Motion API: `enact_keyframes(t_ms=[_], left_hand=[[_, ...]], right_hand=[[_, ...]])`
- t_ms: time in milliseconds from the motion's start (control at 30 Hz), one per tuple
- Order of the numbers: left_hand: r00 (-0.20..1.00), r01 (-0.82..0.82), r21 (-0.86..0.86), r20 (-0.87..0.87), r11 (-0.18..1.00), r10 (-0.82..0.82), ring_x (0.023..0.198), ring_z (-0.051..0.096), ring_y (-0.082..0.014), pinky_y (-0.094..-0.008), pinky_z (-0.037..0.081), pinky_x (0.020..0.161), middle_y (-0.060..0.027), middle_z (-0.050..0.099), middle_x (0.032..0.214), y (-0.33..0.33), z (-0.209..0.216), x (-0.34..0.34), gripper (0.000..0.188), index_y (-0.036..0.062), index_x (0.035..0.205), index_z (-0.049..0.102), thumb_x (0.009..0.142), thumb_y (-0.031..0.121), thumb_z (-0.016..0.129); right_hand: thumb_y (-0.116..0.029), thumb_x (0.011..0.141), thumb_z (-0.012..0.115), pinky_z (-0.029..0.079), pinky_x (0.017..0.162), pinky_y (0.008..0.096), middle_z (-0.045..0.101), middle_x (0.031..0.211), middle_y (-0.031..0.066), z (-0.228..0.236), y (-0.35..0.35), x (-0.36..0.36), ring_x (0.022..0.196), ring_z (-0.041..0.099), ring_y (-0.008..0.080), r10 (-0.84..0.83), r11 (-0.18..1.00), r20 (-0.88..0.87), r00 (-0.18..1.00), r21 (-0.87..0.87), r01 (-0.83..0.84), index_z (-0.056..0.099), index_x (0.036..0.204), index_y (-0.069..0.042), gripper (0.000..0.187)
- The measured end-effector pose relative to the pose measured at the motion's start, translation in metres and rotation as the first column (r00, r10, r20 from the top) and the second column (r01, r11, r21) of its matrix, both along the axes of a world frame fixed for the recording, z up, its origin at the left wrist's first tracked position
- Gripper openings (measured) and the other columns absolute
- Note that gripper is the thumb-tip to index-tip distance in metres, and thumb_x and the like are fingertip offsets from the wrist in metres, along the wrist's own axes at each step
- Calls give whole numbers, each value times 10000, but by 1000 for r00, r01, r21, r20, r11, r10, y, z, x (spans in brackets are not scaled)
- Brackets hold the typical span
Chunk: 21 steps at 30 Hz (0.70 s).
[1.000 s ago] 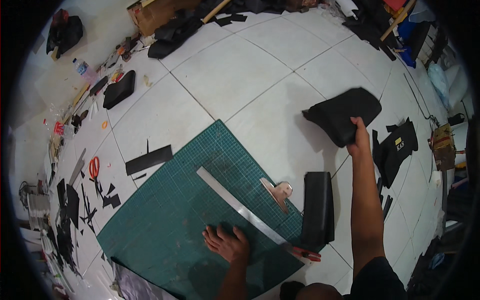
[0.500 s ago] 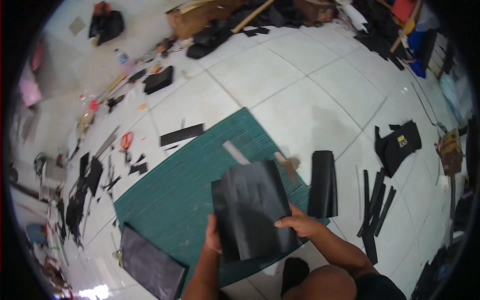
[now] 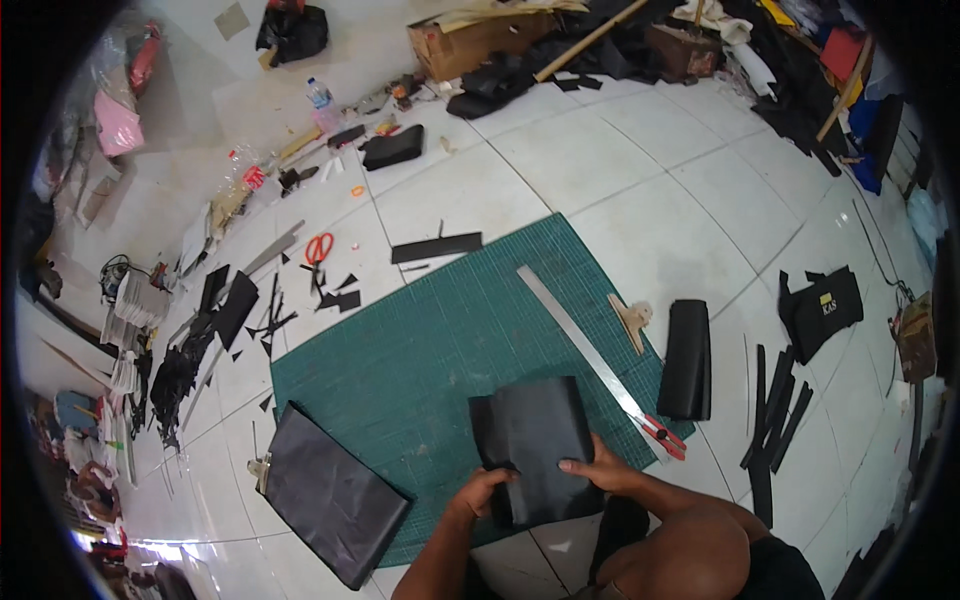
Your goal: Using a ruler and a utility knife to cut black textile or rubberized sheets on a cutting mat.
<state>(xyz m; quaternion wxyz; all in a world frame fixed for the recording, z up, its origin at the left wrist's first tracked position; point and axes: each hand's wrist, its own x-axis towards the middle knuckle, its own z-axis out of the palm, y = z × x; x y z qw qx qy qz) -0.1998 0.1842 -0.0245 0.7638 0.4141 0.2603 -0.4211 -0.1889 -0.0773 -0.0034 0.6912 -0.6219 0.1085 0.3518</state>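
My left hand [image 3: 487, 490] and my right hand [image 3: 600, 466] grip a small stack of smooth black sheets [image 3: 545, 440] by its two sides, thumbs on top. The stack is over the near edge of a green cutting mat [image 3: 400, 350]; whether it touches the mat I cannot tell. A steel ruler [image 3: 580, 340] lies slanted across the mat's right part. At the ruler's near end, close to my right hand, is a red cutter knife [image 3: 662, 437]. Left of my left hand lies a larger black sheet bundle [image 3: 335, 500] with a metal clip [image 3: 259, 473] on its edge.
Right of the mat lie a folded black piece [image 3: 685, 360], several black strips [image 3: 775, 410] and a printed black piece [image 3: 822, 308]. A tan flat tool [image 3: 630, 320] rests at the mat's right edge. Orange-handled scissors [image 3: 319, 249] and black scraps [image 3: 185, 380] lie to the left.
My hands have brought the black stack lower and nearer to me, uncovering the ruler and knife. The left thumb now rests on top. The whole view has shifted.
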Motion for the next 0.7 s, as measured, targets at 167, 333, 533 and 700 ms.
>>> enact_keyframes(t_ms=[167, 333, 533, 700], left_hand=[[989, 43, 303, 122, 952, -83, 1150, 555, -298, -408, 450, 959, -200, 569, 1252, -20, 8, 11, 767, -85, 1291, 487, 747, 363, 788], [969, 33, 126, 238, 992, -63, 1184, 535, -294, -394, 431, 988, -198, 550, 1284, -15, 11, 8, 771, -76, 1314, 463, 739, 316, 794], [996, 83, 213, -32, 974, -78, 1196, 505, -322, -430, 378, 1026, -176, 523, 1307, -24, -12, 2, 796, 0, 1386, 394, 752, 309, 763], [991, 129, 213, -50, 968, -121, 1237, 473, -325, -426, 341, 1049, -203, 523, 1312, -21, -43, -5, 845, -71, 1341, 433, 727, 391, 786]], right_hand=[[-319, 713, 838, 390, 1030, 391, 476, 1276, 256, 1, 9, -5, 1179, 509, 310, -31, 965, 214, 976, -246, 85, 208, 1380, 115, 1015], [-349, 706, 842, 392, 1025, 412, 451, 1308, 268, 0, -1, -4, 1207, 489, 334, 33, 989, 284, 958, -148, 9, 226, 1369, 100, 1010], [-417, 721, 817, 410, 1005, 424, 456, 1282, 275, -24, 8, 6, 1192, 494, 352, 65, 930, 70, 995, -367, -35, 245, 1350, 97, 994], [-353, 741, 811, 442, 970, 402, 491, 1244, 257, -20, 8, 5, 1167, 518, 321, -10, 966, -59, 998, -257, -6, 204, 1380, 97, 990]])
